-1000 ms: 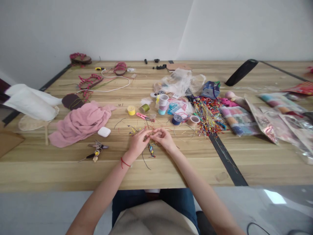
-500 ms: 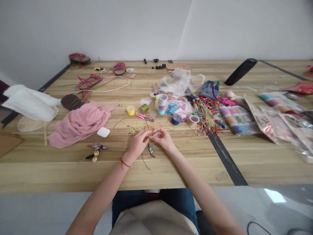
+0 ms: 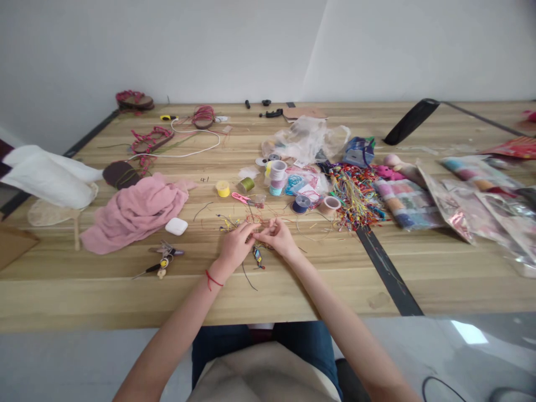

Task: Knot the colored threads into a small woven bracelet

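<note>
My left hand (image 3: 237,244) and my right hand (image 3: 276,235) lie close together on the wooden table (image 3: 104,290), fingertips pinched at a tangle of fine coloured threads (image 3: 255,223). The threads are too thin to show exactly which ones each hand grips. Just below my right hand lies a small woven charm (image 3: 258,257) with a dark cord (image 3: 248,277) trailing toward the table's near edge. Pink-handled snips (image 3: 240,197) lie beyond my fingers, beside a green thread spool (image 3: 247,185).
A pink cloth (image 3: 138,215) and a white case (image 3: 176,226) lie left of my hands, with a key-like bunch of small tools (image 3: 161,259) nearer me. Spools, a plastic bag (image 3: 305,139) and a heap of coloured tassels (image 3: 355,195) fill the table beyond and to the right.
My fingers have shifted slightly at the threads, and the view has tilted a little. The objects on the table stay in place.
</note>
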A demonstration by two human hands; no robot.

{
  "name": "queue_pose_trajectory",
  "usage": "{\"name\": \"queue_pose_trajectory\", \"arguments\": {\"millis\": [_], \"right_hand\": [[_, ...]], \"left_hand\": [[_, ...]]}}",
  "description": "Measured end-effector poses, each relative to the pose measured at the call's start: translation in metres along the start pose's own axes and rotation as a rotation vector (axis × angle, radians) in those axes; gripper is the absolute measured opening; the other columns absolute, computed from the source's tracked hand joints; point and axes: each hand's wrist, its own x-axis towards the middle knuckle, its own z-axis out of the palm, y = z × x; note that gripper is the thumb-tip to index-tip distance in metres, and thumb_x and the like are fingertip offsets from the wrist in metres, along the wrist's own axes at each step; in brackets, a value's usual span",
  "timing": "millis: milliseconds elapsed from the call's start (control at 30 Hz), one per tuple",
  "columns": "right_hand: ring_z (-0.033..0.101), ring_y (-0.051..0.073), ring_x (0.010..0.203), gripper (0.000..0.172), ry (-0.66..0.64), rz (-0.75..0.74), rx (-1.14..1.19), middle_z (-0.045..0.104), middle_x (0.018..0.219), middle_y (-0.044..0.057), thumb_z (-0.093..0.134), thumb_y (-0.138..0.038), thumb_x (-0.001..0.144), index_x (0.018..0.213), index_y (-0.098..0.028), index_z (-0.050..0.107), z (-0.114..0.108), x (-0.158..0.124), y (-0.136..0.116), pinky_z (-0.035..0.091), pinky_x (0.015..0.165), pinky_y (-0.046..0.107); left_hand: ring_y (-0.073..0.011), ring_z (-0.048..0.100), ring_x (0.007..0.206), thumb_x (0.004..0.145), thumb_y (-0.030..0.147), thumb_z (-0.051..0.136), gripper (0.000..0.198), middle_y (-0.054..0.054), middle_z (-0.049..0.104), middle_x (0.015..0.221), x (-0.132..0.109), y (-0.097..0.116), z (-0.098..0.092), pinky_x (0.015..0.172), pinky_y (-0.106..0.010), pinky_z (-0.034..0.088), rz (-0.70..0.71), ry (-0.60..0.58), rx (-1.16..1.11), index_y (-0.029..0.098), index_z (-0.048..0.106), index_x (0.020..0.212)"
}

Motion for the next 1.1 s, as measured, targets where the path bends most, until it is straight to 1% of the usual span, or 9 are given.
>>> {"name": "queue_pose_trajectory", "arguments": {"millis": [133, 233, 367, 567, 700, 800, 900, 1000, 1100], "right_hand": [[0.044, 0.007, 0.037, 0.060, 0.016, 0.004, -0.001, 0.058, 0.051, -0.010, 0.085, -0.044, 0.054, 0.076, -0.025, 0.032, -0.0006, 0.0012, 0.0019, 0.032, 0.038, 0.018], [0.042, 0.006, 0.036, 0.056, 0.032, 0.007, -0.001, 0.054, 0.049, -0.012, 0.084, -0.043, 0.056, 0.079, -0.025, 0.037, -0.0014, 0.0023, 0.0042, 0.031, 0.036, 0.018], [0.043, 0.006, 0.038, 0.050, 0.034, 0.010, 0.005, 0.058, 0.054, -0.010, 0.083, -0.040, 0.058, 0.085, -0.023, 0.045, -0.0038, 0.0037, 0.0072, 0.034, 0.037, 0.018], [0.049, 0.007, 0.043, 0.045, 0.017, 0.044, -0.002, 0.062, 0.061, -0.005, 0.081, -0.043, 0.060, 0.088, -0.019, 0.054, -0.0060, 0.0047, 0.0089, 0.038, 0.040, 0.018], [0.049, 0.007, 0.044, 0.046, -0.001, 0.006, -0.015, 0.064, 0.067, -0.003, 0.080, -0.043, 0.060, 0.094, -0.020, 0.060, -0.0050, 0.0047, 0.0069, 0.038, 0.040, 0.019], [0.049, 0.008, 0.045, 0.039, -0.041, -0.030, -0.037, 0.064, 0.066, -0.003, 0.078, -0.042, 0.062, 0.092, -0.019, 0.065, -0.0039, 0.0045, 0.0045, 0.037, 0.041, 0.020], [0.049, 0.009, 0.046, 0.034, -0.047, -0.025, -0.049, 0.064, 0.061, -0.002, 0.078, -0.042, 0.062, 0.085, -0.019, 0.067, -0.0037, 0.0041, 0.0029, 0.036, 0.042, 0.020], [0.044, 0.008, 0.042, 0.035, -0.034, 0.009, -0.072, 0.059, 0.053, -0.004, 0.077, -0.042, 0.062, 0.086, -0.017, 0.069, -0.0045, 0.0037, 0.0024, 0.033, 0.040, 0.020], [0.040, 0.007, 0.040, 0.037, -0.023, 0.017, -0.090, 0.055, 0.049, -0.005, 0.077, -0.043, 0.062, 0.087, -0.016, 0.071, -0.0054, 0.0032, 0.0018, 0.029, 0.040, 0.021]], "left_hand": [[-0.0178, 0.066, 0.094, 0.085, 0.007, 0.058, 0.030, -0.005, 0.070, 0.105, 0.0000, 0.0017, -0.0005, 0.079, -0.029, 0.055, 0.011, 0.004, 0.012, 0.021, 0.064, 0.110], [-0.0167, 0.066, 0.093, 0.087, 0.009, 0.057, 0.028, -0.004, 0.070, 0.105, 0.0002, 0.0039, -0.0013, 0.080, -0.028, 0.055, 0.020, 0.006, 0.008, 0.022, 0.065, 0.111], [-0.0158, 0.066, 0.091, 0.088, 0.011, 0.057, 0.028, -0.003, 0.069, 0.104, 0.0002, 0.0059, -0.0024, 0.079, -0.027, 0.054, 0.034, 0.003, -0.001, 0.023, 0.064, 0.112], [-0.0158, 0.066, 0.091, 0.088, 0.012, 0.058, 0.027, -0.004, 0.069, 0.104, -0.0005, 0.0041, -0.0013, 0.081, -0.027, 0.054, 0.052, -0.018, -0.008, 0.023, 0.065, 0.112], [-0.0156, 0.066, 0.091, 0.089, 0.013, 0.057, 0.026, -0.003, 0.069, 0.101, -0.0013, 0.0024, 0.0009, 0.082, -0.028, 0.054, 0.045, -0.020, 0.014, 0.023, 0.066, 0.111], [-0.0156, 0.065, 0.091, 0.088, 0.013, 0.058, 0.025, -0.003, 0.068, 0.101, -0.0017, 0.0018, 0.0019, 0.081, -0.027, 0.054, 0.040, -0.013, 0.007, 0.023, 0.067, 0.109], [-0.0156, 0.065, 0.088, 0.088, 0.014, 0.059, 0.026, -0.003, 0.068, 0.100, -0.0022, 0.0011, 0.0025, 0.078, -0.027, 0.054, 0.031, -0.007, 0.008, 0.023, 0.066, 0.111], [-0.0155, 0.065, 0.087, 0.089, 0.014, 0.058, 0.026, -0.003, 0.069, 0.099, -0.0027, 0.0008, 0.0030, 0.077, -0.027, 0.054, 0.034, -0.015, 0.014, 0.023, 0.066, 0.112], [-0.0156, 0.065, 0.089, 0.089, 0.014, 0.057, 0.027, -0.003, 0.068, 0.101, -0.0023, 0.0017, 0.0024, 0.079, -0.027, 0.054, 0.039, -0.010, -0.007, 0.023, 0.065, 0.113]]}}
